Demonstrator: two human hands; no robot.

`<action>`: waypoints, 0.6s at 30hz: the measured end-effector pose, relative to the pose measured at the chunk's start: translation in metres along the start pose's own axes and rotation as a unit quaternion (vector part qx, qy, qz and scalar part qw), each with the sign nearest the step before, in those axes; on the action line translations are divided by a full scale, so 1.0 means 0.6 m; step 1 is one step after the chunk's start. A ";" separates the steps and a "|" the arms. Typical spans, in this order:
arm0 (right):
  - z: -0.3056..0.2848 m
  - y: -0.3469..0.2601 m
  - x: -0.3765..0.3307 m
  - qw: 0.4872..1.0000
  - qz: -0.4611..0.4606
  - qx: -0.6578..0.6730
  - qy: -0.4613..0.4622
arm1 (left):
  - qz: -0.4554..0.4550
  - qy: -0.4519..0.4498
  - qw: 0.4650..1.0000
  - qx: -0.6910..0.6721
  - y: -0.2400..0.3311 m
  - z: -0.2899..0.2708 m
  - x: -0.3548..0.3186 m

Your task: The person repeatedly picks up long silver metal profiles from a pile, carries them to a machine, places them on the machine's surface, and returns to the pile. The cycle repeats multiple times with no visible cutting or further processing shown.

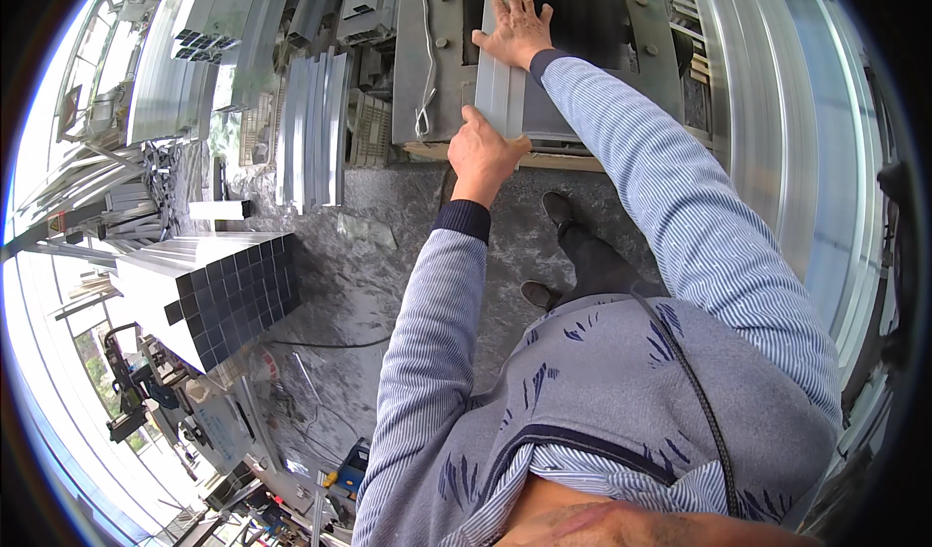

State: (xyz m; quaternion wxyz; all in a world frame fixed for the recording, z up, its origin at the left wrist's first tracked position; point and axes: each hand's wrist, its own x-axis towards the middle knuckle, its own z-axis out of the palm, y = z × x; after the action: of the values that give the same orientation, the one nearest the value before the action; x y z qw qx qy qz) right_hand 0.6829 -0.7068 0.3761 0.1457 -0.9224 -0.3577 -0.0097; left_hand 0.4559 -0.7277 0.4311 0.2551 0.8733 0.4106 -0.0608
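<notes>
A long silvery metal profile (502, 96) with lengthwise grooves lies over a grey metal work table (427, 91), pointing away from me. Its near end is at my left hand (481, 159), which grips it by the table's front edge; some of those fingers are hidden. Farther along, my right hand (517, 33) rests flat on top of the profile with fingers spread. Beneath the profile, a dark rectangular panel (582, 23) is set into the tabletop. A pale cord (427, 57) lies on the table left of the profile.
Bundled metal profiles (316, 125) stand left of the table. A stack of square tubes (238, 295) sits farther left. Long metal sheets or profiles (767, 91) run along the right. On the floor lie a dark cable (330, 344) and a blue tool (354, 464).
</notes>
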 end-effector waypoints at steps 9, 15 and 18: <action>0.027 -0.076 -0.297 0.997 -0.041 0.059 0.002 | -0.026 0.007 0.999 -0.040 -0.152 0.111 -0.240; 0.026 -0.121 -0.475 0.995 -0.051 0.068 -0.049 | -0.061 -0.019 0.997 -0.035 -0.232 0.149 -0.401; 0.027 -0.142 -0.540 0.993 -0.065 0.084 -0.044 | -0.062 -0.017 0.997 -0.035 -0.265 0.157 -0.462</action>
State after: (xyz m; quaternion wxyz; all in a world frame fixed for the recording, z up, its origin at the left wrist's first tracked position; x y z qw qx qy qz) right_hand 0.3844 -0.8555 0.3435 0.2061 -0.8811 -0.4226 0.0518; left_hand 0.1653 -0.8800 0.3744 0.2880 0.8355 0.4615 -0.0773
